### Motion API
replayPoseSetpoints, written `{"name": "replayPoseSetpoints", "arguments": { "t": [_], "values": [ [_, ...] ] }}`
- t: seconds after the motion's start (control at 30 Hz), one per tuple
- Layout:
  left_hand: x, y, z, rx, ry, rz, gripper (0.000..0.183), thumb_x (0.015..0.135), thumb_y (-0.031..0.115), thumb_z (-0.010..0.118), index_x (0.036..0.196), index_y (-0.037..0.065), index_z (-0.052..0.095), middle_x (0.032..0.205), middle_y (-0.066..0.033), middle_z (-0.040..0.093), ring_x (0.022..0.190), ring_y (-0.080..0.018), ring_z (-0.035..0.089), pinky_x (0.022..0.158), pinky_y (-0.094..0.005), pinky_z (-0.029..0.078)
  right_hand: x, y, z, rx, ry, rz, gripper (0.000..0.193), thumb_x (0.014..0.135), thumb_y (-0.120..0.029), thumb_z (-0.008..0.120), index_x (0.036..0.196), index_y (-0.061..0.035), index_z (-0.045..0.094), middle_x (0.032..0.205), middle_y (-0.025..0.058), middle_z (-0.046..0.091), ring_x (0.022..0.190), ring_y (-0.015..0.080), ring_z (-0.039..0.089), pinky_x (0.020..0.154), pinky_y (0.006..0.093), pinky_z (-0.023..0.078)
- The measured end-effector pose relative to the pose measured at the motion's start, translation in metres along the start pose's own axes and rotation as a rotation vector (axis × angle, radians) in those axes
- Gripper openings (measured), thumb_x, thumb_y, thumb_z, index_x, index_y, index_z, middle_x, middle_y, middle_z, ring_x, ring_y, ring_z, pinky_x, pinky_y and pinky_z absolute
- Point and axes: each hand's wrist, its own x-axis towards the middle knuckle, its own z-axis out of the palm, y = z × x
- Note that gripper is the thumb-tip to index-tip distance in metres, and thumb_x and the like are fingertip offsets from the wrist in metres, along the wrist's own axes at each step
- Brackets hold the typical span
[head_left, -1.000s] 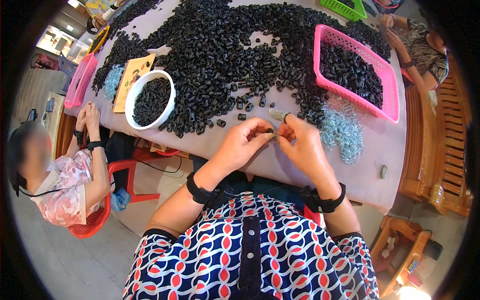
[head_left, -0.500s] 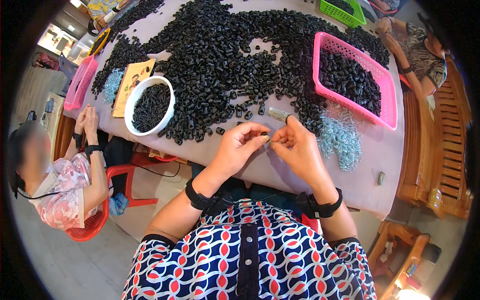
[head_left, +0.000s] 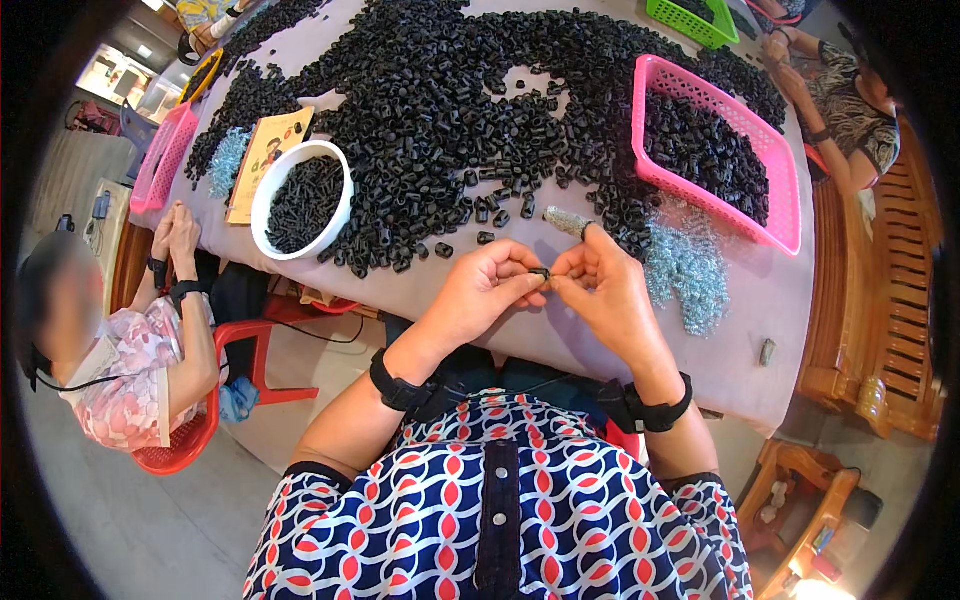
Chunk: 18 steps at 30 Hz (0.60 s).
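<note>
Over the near edge of the table, my left hand [head_left: 488, 288] pinches a small black plastic piece [head_left: 540, 272] between thumb and fingertips. Against its right end, my right hand [head_left: 610, 292] holds thumb and fingers closed; whatever they grip there is too small to make out. One finger of that hand wears a silvery-beige sleeve [head_left: 566, 221] and points away from the others. Just beyond both hands spreads a large heap of short black tubular pieces [head_left: 440, 150]. Right of my right hand lies a pile of pale-blue, shiny little springs [head_left: 690, 275].
A pink basket [head_left: 785, 190] of black pieces stands at right; a white bowl [head_left: 345, 205] of thin black rods at left, beside a yellow booklet [head_left: 262, 165]. Farther off are a green basket [head_left: 690, 27] and another pink basket [head_left: 165, 155]. People sit at both sides.
My hands have come slightly closer together at the fingertips, and more of the black piece shows between them. The whole view has shifted a little.
</note>
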Motion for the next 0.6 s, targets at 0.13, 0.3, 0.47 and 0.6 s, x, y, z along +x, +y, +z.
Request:
{"name": "replayPoseSetpoints", "arguments": {
  "t": [0.13, 0.3, 0.47, 0.6],
  "values": [
    [-0.002, -0.006, 0.001, -0.035, -0.022, -0.03, 0.02, 0.098, 0.006, 0.056, 0.115, -0.003, 0.058, 0.102, -0.0091, 0.068, 0.088, -0.014, 0.069, 0.078, -0.0244, 0.054, 0.001, -0.008, -0.002, -0.043, -0.016, 0.004, 0.021, 0.082, 0.001, 0.065, 0.084, 0.0002, 0.045, 0.076, 0.0085, 0.065, 0.066, 0.0087, 0.058, 0.057, 0.0256, 0.048],
    [-0.002, -0.008, -0.002, 0.178, -0.108, 0.014, 0.02, 0.097, 0.006, 0.056, 0.115, -0.003, 0.061, 0.102, -0.0073, 0.068, 0.091, -0.0126, 0.066, 0.081, -0.025, 0.054, 0.007, 0.0, -0.012, -0.023, -0.175, 0.02, 0.023, 0.081, 0.002, 0.067, 0.084, -0.0004, 0.044, 0.076, 0.0084, 0.065, 0.065, 0.0083, 0.058, 0.056, 0.0254, 0.047],
    [-0.007, -0.003, -0.002, 0.262, -0.154, 0.022, 0.018, 0.097, 0.004, 0.056, 0.111, -0.002, 0.063, 0.1, -0.0057, 0.068, 0.09, -0.0108, 0.064, 0.081, -0.0248, 0.052, 0.01, 0.014, -0.018, 0.103, -0.297, 0.082, 0.027, 0.08, 0.001, 0.07, 0.084, -0.0025, 0.043, 0.076, 0.0069, 0.064, 0.067, 0.0085, 0.059, 0.056, 0.024, 0.046],
    [-0.014, 0.003, -0.002, 0.368, -0.26, 0.053, 0.017, 0.096, 0.004, 0.056, 0.11, -0.001, 0.064, 0.099, -0.0055, 0.069, 0.089, -0.0102, 0.064, 0.08, -0.0249, 0.051, 0.013, 0.013, -0.023, 0.255, -0.483, 0.228, 0.029, 0.082, -0.003, 0.073, 0.085, -0.0051, 0.044, 0.077, 0.0057, 0.063, 0.07, 0.009, 0.061, 0.057, 0.0225, 0.046]
  ]
}}
